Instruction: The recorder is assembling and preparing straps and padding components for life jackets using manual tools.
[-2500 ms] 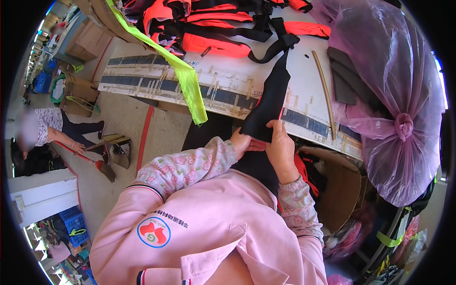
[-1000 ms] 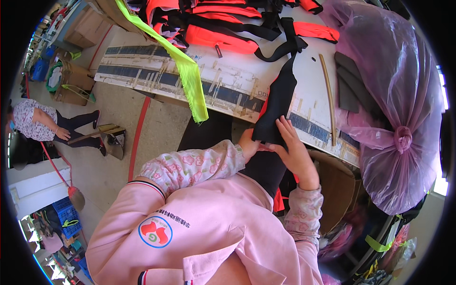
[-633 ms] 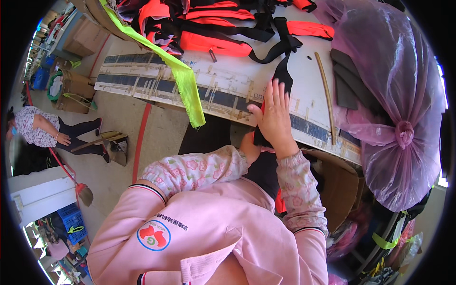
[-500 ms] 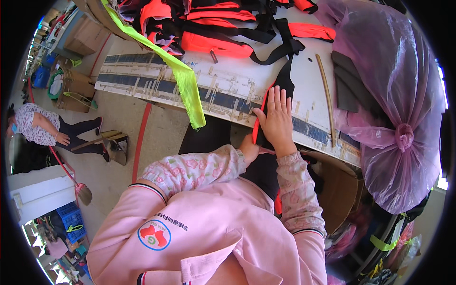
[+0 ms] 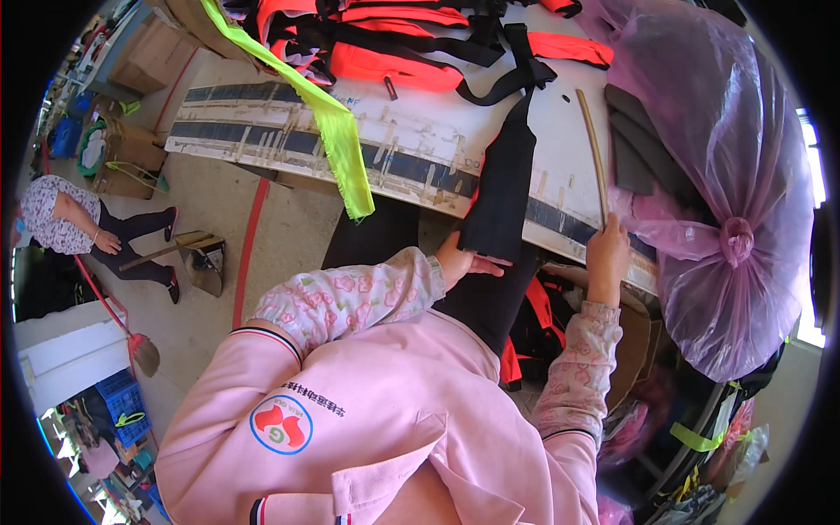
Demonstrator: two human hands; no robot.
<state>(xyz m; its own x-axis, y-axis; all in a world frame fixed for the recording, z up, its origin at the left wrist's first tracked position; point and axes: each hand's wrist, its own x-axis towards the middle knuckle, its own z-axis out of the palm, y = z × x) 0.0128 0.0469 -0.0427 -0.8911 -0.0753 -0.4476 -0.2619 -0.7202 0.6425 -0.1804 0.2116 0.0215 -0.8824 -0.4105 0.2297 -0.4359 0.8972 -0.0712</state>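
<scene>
A flat black-and-orange belt [image 5: 501,171] hangs over the near edge of the table, its wide black side up. My left hand [image 5: 457,262] holds its near end, with the fingers partly hidden beneath the fabric. To the right, my right hand [image 5: 608,258] is closed around the near end of a thin wooden stick [image 5: 591,144], which lies along the tabletop. The far end of the belt runs into black straps and a buckle [image 5: 541,74] beside several bright orange and black pieces [image 5: 398,68].
A bright yellow-green strip [image 5: 337,140] droops over the table [image 5: 402,131]. Dark grey flat pieces [image 5: 634,140] and a large tied purple plastic bag [image 5: 735,236] are at the right. An open cardboard box [image 5: 639,350] stands below. Another person [image 5: 74,214] with a dustpan [image 5: 203,262] is at far left.
My right hand has left the belt, moved right and taken hold of the stick's near end. The belt's wide black side now shows, its near end still in my left hand.
</scene>
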